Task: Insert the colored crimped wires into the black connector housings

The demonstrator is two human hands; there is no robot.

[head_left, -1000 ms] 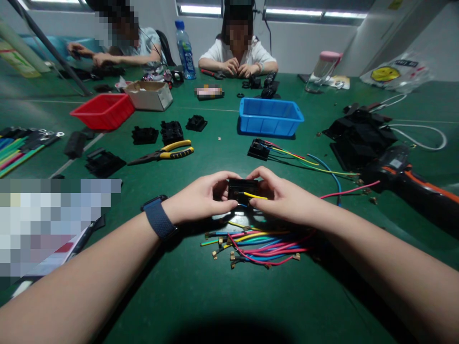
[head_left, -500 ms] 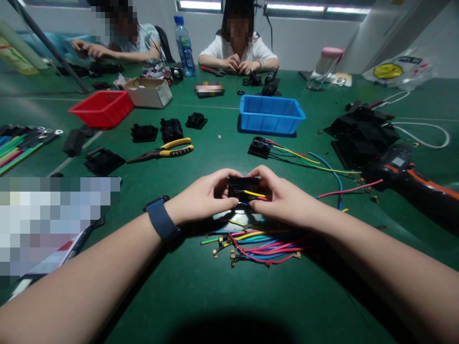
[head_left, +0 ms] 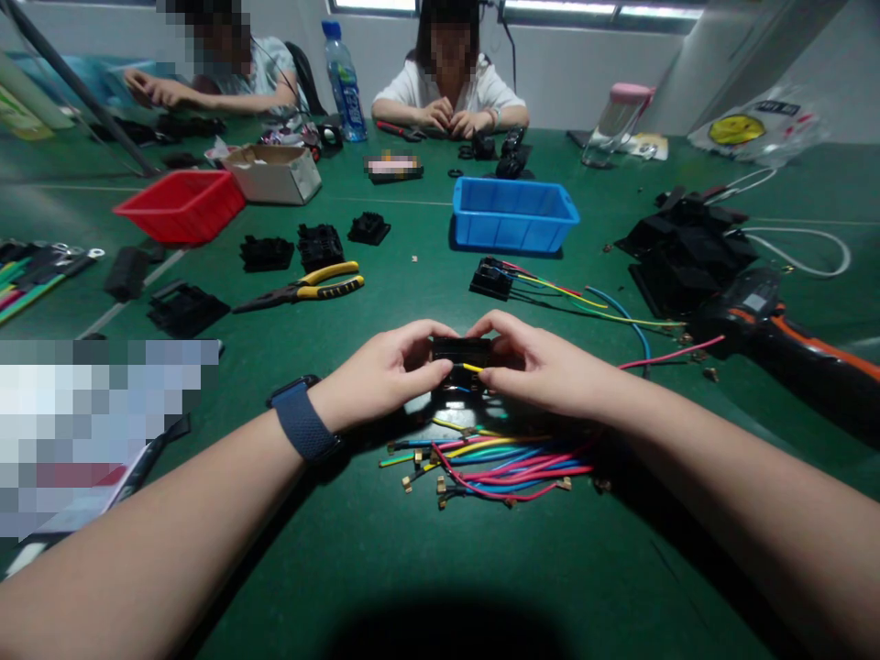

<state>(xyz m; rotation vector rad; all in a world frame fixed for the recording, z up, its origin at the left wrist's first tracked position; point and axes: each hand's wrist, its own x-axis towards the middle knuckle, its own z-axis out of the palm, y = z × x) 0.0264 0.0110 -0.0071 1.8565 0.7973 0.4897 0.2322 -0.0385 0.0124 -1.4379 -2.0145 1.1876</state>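
A small black connector block is held between both hands above the green table. My left hand grips its left side, fingers curled round it; a dark blue watch sits on that wrist. My right hand pinches a yellow wire at the block's front face. Just below the hands lies a loose bundle of coloured wires with brass terminals.
Yellow-handled pliers, black blocks, a red bin and a blue bin lie further out. A wired block and an orange-black power tool sit at right. Two people work across the table.
The visible length of yellow wire has shortened at the block's face, with my right fingers closer to the block. Both hands stay in the same place.
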